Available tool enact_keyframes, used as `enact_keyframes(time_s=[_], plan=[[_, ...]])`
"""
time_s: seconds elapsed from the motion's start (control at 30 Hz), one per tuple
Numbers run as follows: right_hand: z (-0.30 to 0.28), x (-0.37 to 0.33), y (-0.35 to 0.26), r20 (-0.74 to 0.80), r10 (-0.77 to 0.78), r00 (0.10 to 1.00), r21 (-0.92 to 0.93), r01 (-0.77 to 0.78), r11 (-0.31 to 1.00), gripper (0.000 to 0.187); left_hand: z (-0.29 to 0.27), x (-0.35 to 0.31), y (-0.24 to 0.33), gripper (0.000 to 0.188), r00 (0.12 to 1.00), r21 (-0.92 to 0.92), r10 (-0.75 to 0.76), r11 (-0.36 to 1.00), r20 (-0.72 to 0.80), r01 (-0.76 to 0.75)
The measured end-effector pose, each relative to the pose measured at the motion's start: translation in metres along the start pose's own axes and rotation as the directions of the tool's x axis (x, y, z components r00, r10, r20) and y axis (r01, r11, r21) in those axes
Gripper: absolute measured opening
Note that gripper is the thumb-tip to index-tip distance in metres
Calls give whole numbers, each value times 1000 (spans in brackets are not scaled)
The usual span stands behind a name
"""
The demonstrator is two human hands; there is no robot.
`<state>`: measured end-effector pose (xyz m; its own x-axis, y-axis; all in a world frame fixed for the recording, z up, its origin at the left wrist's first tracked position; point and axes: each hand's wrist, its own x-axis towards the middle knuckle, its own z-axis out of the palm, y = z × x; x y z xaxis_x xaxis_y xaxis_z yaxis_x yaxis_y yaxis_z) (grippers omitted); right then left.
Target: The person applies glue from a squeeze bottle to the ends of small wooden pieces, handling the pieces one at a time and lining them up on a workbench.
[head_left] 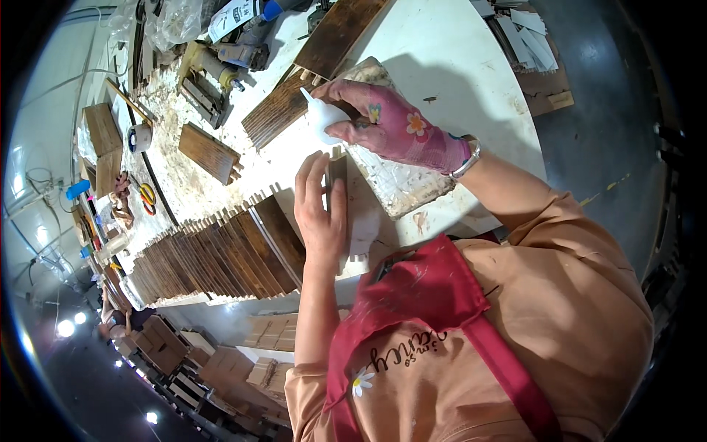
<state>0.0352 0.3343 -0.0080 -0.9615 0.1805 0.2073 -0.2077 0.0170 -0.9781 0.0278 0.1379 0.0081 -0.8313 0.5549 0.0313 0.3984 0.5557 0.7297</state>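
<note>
- The right hand, gloved, gripped a white squeeze bottle just beyond the board's pegged end; a tighter squeeze could have spilled any contents on the tabletop.
- The left hand, bare, lay over a narrow dark board; whether it clasped or merely pressed was unclear. A loose hold could have let the board slide.
- The bottle's nozzle stood close to the bare fingers, so a drip could have smeared them.
- A sideways bump could have unsettled the nearby row of boards.
</note>
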Motion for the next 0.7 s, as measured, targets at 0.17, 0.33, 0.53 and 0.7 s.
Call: enact_keyframes(time_s=[0.17,0.33,0.53,0.7], plan=[[3,0,1,-8,2,1000,43,-2,999,38,-4,1,-5,43,996,-69,-62,995,56,66],[4,1,5,-22,-109,994,35,110,993,38,1,0,-10,35,999,-3,17,1000,-43,-17],[-18,26,-4,208,-18,978,-119,44,992,36,-1,-8,-10,28,972,157,96,986,-214,-63],[-41,57,-6,454,-49,890,-262,186,947,40,-1,-12,-11,22,964,108,9,994,-266,20]])
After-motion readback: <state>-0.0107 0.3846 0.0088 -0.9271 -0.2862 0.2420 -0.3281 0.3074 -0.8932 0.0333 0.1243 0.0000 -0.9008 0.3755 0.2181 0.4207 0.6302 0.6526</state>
